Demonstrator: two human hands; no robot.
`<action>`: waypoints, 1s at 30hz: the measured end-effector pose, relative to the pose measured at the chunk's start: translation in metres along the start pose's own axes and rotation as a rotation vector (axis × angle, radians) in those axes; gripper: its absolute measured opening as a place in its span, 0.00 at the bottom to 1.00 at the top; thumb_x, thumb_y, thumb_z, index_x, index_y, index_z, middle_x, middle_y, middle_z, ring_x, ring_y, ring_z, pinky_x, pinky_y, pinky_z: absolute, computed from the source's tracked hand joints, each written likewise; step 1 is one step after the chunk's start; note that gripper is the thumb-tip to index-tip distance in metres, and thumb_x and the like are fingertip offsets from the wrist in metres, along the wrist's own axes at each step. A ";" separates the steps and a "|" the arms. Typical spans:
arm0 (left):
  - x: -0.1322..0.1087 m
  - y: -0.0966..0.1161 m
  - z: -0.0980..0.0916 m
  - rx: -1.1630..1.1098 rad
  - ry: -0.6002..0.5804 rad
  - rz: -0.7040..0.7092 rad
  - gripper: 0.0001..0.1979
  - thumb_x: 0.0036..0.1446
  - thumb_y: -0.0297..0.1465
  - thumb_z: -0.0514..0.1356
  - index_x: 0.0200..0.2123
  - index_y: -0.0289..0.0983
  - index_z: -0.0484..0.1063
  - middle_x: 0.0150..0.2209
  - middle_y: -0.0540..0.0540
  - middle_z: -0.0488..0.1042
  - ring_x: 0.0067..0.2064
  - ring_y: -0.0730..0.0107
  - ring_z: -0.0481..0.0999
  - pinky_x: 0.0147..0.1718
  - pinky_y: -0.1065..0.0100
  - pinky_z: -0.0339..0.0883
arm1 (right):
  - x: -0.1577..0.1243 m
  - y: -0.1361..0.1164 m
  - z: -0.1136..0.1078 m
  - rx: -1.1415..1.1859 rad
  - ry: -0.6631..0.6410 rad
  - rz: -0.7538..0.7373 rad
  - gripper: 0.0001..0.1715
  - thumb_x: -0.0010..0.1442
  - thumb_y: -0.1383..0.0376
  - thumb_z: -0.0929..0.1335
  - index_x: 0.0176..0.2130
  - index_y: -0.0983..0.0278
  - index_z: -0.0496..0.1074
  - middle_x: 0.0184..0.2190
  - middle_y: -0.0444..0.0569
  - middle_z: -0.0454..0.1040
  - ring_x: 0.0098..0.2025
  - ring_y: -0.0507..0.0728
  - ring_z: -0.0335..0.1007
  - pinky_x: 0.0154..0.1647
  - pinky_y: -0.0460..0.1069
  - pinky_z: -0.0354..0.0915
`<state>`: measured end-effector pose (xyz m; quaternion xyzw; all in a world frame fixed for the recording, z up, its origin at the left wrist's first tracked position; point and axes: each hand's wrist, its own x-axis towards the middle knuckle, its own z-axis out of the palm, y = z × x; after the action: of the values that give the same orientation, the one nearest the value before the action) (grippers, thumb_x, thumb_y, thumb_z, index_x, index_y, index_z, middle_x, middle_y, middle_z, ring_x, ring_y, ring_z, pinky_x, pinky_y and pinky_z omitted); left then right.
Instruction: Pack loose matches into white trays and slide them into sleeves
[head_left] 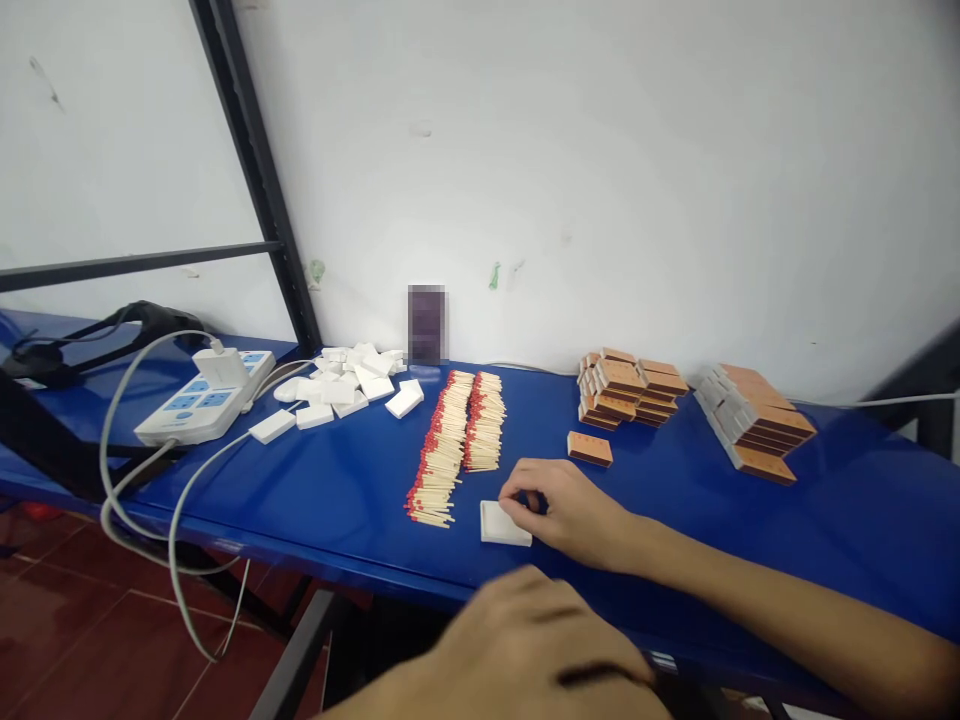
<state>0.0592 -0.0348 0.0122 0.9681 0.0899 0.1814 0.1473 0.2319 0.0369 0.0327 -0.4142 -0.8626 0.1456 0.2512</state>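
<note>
Presently, right hand (562, 510) grasps the white tray (504, 525) at the near table edge, just beside the match rows (457, 440). Left hand (525, 640) blurred, grip untellable. Risk: a careless nudge scatters the matches.

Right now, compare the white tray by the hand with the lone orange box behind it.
The tray is white; the box is orange. The tray lies at the right hand's fingertips; the box lies apart, untouched. The tray is nearer the table's front edge, the box farther back. Both are small, flat rectangles.
</note>
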 end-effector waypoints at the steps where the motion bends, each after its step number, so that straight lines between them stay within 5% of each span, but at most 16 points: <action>1: -0.003 -0.007 -0.011 0.064 0.212 -0.025 0.11 0.62 0.26 0.54 0.43 0.40 0.75 0.41 0.48 0.79 0.39 0.67 0.77 0.39 0.61 0.73 | 0.001 0.003 0.002 -0.004 0.013 -0.006 0.10 0.61 0.69 0.66 0.30 0.64 0.75 0.26 0.45 0.73 0.25 0.50 0.65 0.28 0.46 0.60; 2: -0.008 -0.013 -0.019 0.141 0.392 -0.084 0.10 0.59 0.24 0.55 0.40 0.37 0.75 0.38 0.47 0.79 0.36 0.67 0.75 0.36 0.62 0.72 | 0.004 0.007 0.003 -0.014 0.031 -0.011 0.10 0.62 0.68 0.65 0.31 0.64 0.75 0.25 0.44 0.72 0.25 0.50 0.64 0.28 0.46 0.59; 4: -0.020 -0.023 -0.028 0.266 0.504 -0.172 0.12 0.58 0.22 0.54 0.42 0.36 0.74 0.39 0.44 0.78 0.36 0.64 0.74 0.35 0.61 0.72 | 0.011 0.017 0.003 -0.044 0.063 -0.023 0.11 0.64 0.67 0.64 0.34 0.64 0.76 0.25 0.45 0.72 0.25 0.50 0.63 0.28 0.46 0.59; 10: -0.041 -0.036 -0.026 0.436 0.364 -0.375 0.15 0.61 0.28 0.55 0.50 0.38 0.72 0.48 0.38 0.71 0.46 0.53 0.73 0.41 0.54 0.71 | 0.026 0.034 0.008 -0.071 0.043 -0.075 0.09 0.63 0.68 0.66 0.35 0.65 0.76 0.24 0.44 0.69 0.25 0.50 0.62 0.28 0.46 0.58; 21: -0.045 -0.042 -0.015 0.448 0.370 -0.343 0.08 0.64 0.29 0.54 0.44 0.40 0.72 0.47 0.41 0.70 0.42 0.59 0.72 0.40 0.59 0.69 | 0.027 0.037 0.015 -0.072 0.050 -0.105 0.07 0.62 0.69 0.66 0.33 0.64 0.74 0.22 0.42 0.66 0.24 0.50 0.60 0.28 0.45 0.57; 30: -0.045 -0.042 -0.017 0.454 0.347 -0.328 0.06 0.65 0.28 0.53 0.39 0.38 0.71 0.45 0.42 0.72 0.39 0.62 0.70 0.38 0.61 0.66 | 0.029 0.031 0.018 -0.022 0.030 0.019 0.06 0.60 0.68 0.67 0.31 0.63 0.73 0.21 0.40 0.64 0.24 0.49 0.58 0.27 0.45 0.55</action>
<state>0.0061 -0.0013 -0.0007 0.9036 0.3063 0.2929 -0.0624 0.2262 0.0779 0.0122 -0.4270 -0.8565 0.1325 0.2580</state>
